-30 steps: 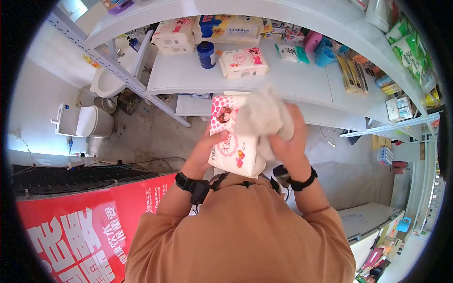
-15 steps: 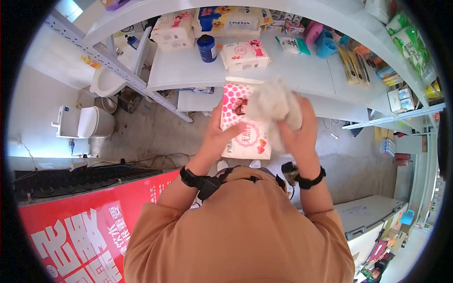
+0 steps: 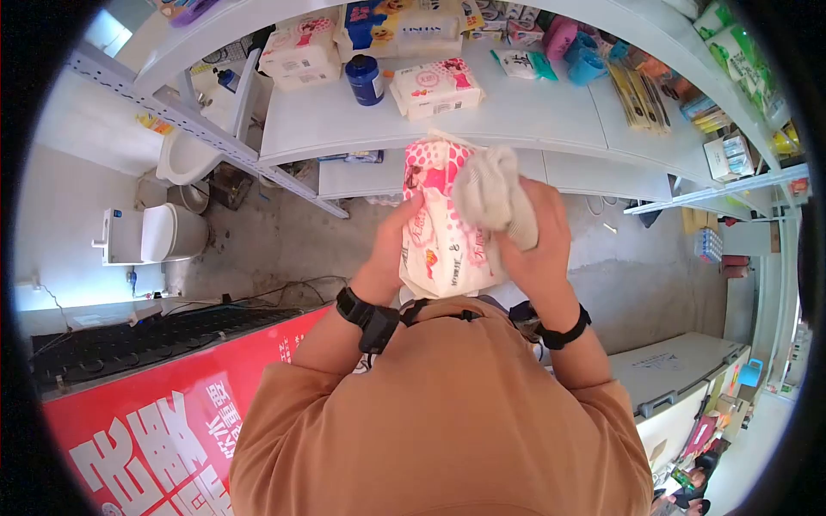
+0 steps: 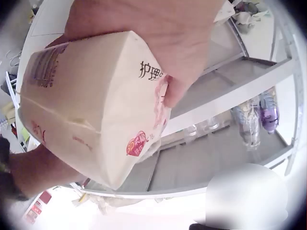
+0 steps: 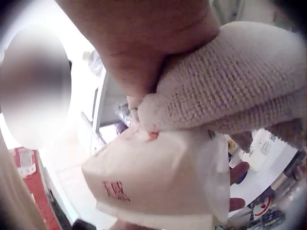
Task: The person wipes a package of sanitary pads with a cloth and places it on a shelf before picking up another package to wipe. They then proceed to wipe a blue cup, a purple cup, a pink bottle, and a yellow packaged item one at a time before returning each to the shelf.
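Note:
In the head view my left hand (image 3: 391,245) grips a white soft pack (image 3: 434,236) with pink dots and red lettering by its left side, thumb over the front. The pack is tilted, with a printed side turned up. My right hand (image 3: 548,228) holds a bunched pale ribbed cloth (image 3: 497,196), which overlaps the pack's upper right part. From the left wrist view, the pack's plain end (image 4: 72,110) and a corner with a heart print face the camera. Close up in the right wrist view, the cloth (image 5: 230,76) lies right at the pack (image 5: 158,172); the right fingers are mostly hidden by it.
Ahead is a white shelf (image 3: 318,129) bearing a similar pack (image 3: 437,89), a dark blue bottle (image 3: 365,80), blue cups (image 3: 585,64) and stacked packs (image 3: 299,52). A red sign panel (image 3: 198,413) stands at left, a grey-lidded chest (image 3: 675,370) at right.
The pack has turned from its front face to show a side as well. The cloth, blurred earlier over the pack's upper right, now shows sharply beside it. Both hands keep their holds.

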Tool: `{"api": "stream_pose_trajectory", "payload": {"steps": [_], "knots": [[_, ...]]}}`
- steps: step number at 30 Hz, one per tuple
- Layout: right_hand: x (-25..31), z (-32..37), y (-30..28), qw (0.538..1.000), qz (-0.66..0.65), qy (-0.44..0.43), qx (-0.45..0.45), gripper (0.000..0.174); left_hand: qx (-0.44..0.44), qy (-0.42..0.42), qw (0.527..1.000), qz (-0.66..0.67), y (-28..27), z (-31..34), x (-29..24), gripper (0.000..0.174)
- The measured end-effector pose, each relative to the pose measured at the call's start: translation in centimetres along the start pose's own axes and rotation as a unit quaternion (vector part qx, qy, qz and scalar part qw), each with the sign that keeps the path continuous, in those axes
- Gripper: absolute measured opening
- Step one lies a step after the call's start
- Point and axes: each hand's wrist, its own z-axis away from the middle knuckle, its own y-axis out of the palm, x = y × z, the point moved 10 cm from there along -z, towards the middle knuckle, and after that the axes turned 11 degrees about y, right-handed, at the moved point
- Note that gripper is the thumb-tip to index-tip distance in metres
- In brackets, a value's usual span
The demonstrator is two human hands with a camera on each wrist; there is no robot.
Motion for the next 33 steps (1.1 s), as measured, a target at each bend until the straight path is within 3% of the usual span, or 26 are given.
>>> {"api": "stream_pose_trajectory", "payload": {"steps": [1, 2, 4, 7, 8, 9, 11, 14, 16, 18, 19, 21, 22, 23, 25, 26, 28, 33], "knots": [[2.4, 1.2, 0.8, 0.991, 0.096, -0.085, 0.034, 0.062, -0.008, -0.024, 1.0, 0.018, 0.2, -0.1, 0.2, 0.049], [3.2, 1.9, 0.5, 0.991, 0.092, -0.085, 0.034, 0.062, -0.016, -0.046, 0.998, 0.034, 0.4, -0.2, 0.3, 0.05], [6.2, 4.3, 3.1, 0.963, 0.104, -0.19, 0.159, 0.068, -0.02, -0.042, 0.999, 0.027, 0.7, -0.2, -0.3, 0.051], [7.8, 3.5, 2.3, 0.959, 0.077, -0.233, 0.141, 0.068, 0.0, -0.026, 1.0, 0.009, 1.6, 0.3, -0.8, 0.051], [7.1, 2.5, 1.8, 0.964, 0.126, -0.212, 0.097, 0.066, 0.002, 0.002, 0.993, -0.122, 1.1, 0.8, -1.2, 0.051], [6.4, 1.6, 2.0, 0.965, 0.121, -0.212, 0.096, 0.066, 0.041, -0.015, 0.995, -0.086, 0.2, 0.8, -0.6, 0.051], [2.4, -2.2, 0.3, 0.997, 0.041, -0.068, -0.014, 0.066, 0.08, -0.033, 0.995, -0.054, -0.4, 1.0, 0.1, 0.052], [1.2, -2.4, 0.9, 0.999, 0.01, -0.036, 0.015, 0.065, 0.005, -0.03, 0.994, -0.103, -0.9, 1.2, 0.3, 0.052], [4.2, 0.5, 1.9, 0.985, 0.057, -0.157, 0.053, 0.064, -0.002, -0.002, 0.996, -0.092, 0.4, 1.5, -0.6, 0.054], [7.6, 2.9, 3.0, 0.965, 0.062, -0.228, 0.113, 0.063, 0.083, -0.04, 0.988, 0.126, 1.6, 1.4, -0.8, 0.062], [7.8, 3.2, 2.8, 0.965, 0.061, -0.231, 0.11, 0.063, 0.086, -0.038, 0.988, 0.123, 1.9, 1.7, -0.7, 0.062], [8.5, 4.0, 3.6, 0.948, 0.061, -0.268, 0.16, 0.062, -0.036, -0.047, 0.997, 0.052, 2.9, 2.4, -0.9, 0.063], [8.8, 3.0, 2.9, 0.955, 0.05, -0.263, 0.126, 0.061, -0.01, -0.107, 0.992, 0.071, 2.3, 2.9, -0.4, 0.062], [8.0, 2.3, 3.2, 0.956, 0.048, -0.262, 0.126, 0.061, -0.012, -0.107, 0.992, 0.07, 0.9, 2.9, 0.1, 0.062], [3.7, -0.9, 2.0, 0.991, -0.008, -0.123, 0.056, 0.063, 0.008, -0.003, 0.986, -0.168, -1.7, 2.1, -0.7, 0.062], [3.8, -1.6, 2.0, 0.991, -0.007, -0.124, 0.055, 0.063, -0.014, 0.012, 0.988, -0.156, -0.4, 2.2, -1.0, 0.059], [1.9, -3.4, 1.2, 0.999, -0.044, -0.011, 0.028, 0.065, -0.016, 0.029, 0.988, -0.148, -0.3, 1.9, -0.8, 0.059], [6.3, 2.5, 2.2, 0.983, 0.02, -0.152, 0.105, 0.064, 0.033, 0.096, 0.985, -0.136, 1.9, 1.9, -2.4, 0.058]]}}
